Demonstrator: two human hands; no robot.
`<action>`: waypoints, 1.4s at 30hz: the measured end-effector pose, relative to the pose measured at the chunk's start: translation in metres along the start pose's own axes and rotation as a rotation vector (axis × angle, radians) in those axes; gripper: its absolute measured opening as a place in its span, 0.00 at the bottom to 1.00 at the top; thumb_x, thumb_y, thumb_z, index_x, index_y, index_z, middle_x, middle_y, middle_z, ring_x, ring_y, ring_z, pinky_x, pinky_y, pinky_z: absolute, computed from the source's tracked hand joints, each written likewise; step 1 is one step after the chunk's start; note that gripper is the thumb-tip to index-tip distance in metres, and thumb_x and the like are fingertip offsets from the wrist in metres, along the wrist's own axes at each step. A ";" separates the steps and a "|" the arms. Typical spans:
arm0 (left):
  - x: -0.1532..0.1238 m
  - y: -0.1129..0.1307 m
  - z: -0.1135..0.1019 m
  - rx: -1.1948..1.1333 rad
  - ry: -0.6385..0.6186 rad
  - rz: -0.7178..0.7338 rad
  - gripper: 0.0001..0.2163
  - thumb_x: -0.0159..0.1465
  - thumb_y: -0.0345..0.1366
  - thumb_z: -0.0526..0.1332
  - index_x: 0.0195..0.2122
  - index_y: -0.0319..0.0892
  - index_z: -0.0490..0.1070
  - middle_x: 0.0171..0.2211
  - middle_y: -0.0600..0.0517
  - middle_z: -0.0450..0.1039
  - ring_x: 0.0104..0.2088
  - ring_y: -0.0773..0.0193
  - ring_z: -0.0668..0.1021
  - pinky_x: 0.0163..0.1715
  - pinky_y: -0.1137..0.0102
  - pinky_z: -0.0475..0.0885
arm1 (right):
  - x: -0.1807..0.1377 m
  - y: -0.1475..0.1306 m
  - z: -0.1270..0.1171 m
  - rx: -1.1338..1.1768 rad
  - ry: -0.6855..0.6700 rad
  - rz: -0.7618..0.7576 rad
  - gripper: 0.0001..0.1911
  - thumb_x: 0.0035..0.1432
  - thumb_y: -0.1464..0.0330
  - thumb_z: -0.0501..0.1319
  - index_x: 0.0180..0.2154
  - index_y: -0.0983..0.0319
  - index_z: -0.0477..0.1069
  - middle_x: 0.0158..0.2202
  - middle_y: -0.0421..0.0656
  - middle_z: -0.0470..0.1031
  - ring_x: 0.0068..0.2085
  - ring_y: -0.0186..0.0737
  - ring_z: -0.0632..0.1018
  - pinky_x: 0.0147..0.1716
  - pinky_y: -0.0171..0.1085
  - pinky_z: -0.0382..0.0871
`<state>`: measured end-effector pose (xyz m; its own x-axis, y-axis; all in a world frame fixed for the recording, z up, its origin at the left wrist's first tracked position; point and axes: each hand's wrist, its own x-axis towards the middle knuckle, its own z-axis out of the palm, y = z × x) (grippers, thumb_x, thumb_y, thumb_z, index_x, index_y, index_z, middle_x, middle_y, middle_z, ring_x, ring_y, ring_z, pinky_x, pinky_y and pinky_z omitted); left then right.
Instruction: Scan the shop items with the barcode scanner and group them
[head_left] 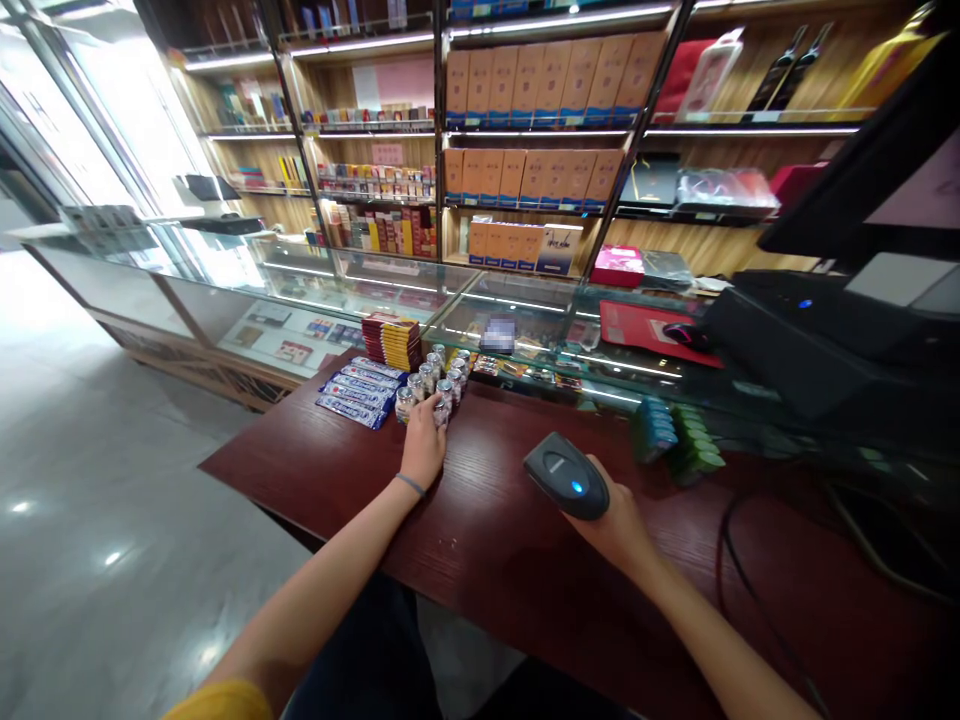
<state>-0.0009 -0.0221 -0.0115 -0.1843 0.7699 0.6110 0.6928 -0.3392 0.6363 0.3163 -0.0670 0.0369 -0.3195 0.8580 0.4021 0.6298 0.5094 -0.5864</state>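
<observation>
My right hand (616,520) is closed around a dark barcode scanner (566,474) with a blue light on top, held just above the dark red wooden counter (510,560). My left hand (424,440) reaches forward to two rows of small silver-capped bottles (435,382) and its fingers close on one of the nearest ones. Left of the bottles lie several blue flat packs (358,392). Behind them stands a stack of red and yellow packs (392,340).
Glass display cases (300,290) run along the far side of the counter. Shelves of boxed goods (540,90) fill the back wall. A black till and screen (825,330) stand at the right, with green and blue packs (675,435) and a cable (739,570) near them.
</observation>
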 end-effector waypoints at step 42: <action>0.003 0.038 -0.010 -1.214 -0.573 -0.696 0.34 0.59 0.42 0.71 0.62 0.61 0.54 0.48 0.51 0.71 0.45 0.56 0.80 0.40 0.57 0.81 | 0.006 -0.017 -0.033 -0.187 -0.148 -0.094 0.25 0.47 0.72 0.61 0.49 0.54 0.64 0.32 0.39 0.82 0.31 0.50 0.85 0.26 0.34 0.66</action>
<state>0.0180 -0.0376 0.0189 0.2634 0.9636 -0.0458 -0.4474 0.1641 0.8792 0.3271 -0.0731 0.0730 -0.4744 0.8147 0.3336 0.7078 0.5783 -0.4056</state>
